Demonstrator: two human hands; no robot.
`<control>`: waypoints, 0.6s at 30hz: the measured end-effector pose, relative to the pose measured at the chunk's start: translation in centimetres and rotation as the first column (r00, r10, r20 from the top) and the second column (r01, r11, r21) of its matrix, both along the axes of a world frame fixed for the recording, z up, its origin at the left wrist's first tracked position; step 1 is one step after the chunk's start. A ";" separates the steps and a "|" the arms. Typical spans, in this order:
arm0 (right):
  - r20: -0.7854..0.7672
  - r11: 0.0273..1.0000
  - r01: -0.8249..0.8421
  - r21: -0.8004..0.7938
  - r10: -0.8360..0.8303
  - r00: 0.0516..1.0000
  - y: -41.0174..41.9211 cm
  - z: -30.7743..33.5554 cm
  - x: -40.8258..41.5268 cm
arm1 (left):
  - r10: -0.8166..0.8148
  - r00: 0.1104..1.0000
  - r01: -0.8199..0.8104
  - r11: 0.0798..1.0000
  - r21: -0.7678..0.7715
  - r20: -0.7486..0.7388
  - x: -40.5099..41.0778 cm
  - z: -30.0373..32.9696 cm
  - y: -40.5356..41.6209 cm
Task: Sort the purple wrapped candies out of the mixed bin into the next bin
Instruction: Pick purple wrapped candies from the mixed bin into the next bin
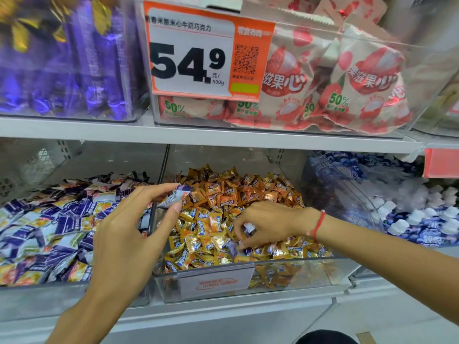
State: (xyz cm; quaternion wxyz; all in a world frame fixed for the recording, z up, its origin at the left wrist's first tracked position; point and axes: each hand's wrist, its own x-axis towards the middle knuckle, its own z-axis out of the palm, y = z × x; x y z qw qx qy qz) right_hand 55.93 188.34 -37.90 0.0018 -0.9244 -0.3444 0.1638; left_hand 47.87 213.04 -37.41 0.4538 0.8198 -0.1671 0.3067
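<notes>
1. The left hand [129, 227] is pinching a purple-and-white crinkled foil-wrapped candy [179, 192] between fingertips and thumb, holding it above the clear plastic divider wall [152, 219] between the two bins.
2. The right hand [269, 220] is reaching into the clear rigid plastic mixed bin [293, 274], fingers curling around a small purple wrapped candy [249, 228] at the surface of the pile.
3. The mixed bin is holding a heap of shiny orange-gold foil candies [231, 194], pillow-shaped with crimped ends; a few purple pieces [233, 248] are lying among them just below the right hand.
4. The neighbouring clear bin [74, 289] on the left is containing flat, glossy purple, white and yellow wrapped candies [49, 232], directly beneath the left wrist.
5. A thin red cord bracelet [318, 224] is circling the right wrist.
6. A white shelf board [173, 134] is carrying, above, a clear bin of matte pink lychee-printed paper pouches [347, 83] with an orange-and-white price card [198, 53], and a bin of purple foil sticks [82, 65].
7. A bin of blue wrapped candies [409, 207] is sitting to the right.
</notes>
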 end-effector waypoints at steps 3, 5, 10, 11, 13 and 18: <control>-0.217 0.928 0.208 0.309 -0.144 0.966 -0.8 1.4 -0.6 | -0.004 0.999 0.005 1.000 -0.022 0.038 0.3 -0.3 0.3; -0.256 0.889 0.278 0.364 -0.191 0.948 -1.4 1.7 -1.0 | 0.001 0.999 0.001 0.999 -0.033 0.040 0.2 -0.3 0.5; -0.084 0.956 0.188 0.223 -0.173 0.981 0.0 1.2 -1.6 | -0.001 1.000 0.002 0.999 -0.042 0.029 -0.1 -0.1 0.6; -0.021 0.979 0.125 0.159 -0.123 0.992 0.6 0.9 -1.7 | -0.003 1.000 0.005 0.999 -0.036 0.030 -0.2 -0.1 0.6; 0.064 0.998 -0.002 0.062 -0.002 0.998 2.0 0.0 -1.8 | 0.005 0.999 -0.004 1.000 -0.022 0.033 -0.3 -0.2 0.8; -0.008 0.980 0.089 0.179 -0.089 0.996 2.9 -0.1 -1.4 | 0.032 0.999 -0.032 0.998 -0.047 0.002 -0.5 -0.2 1.8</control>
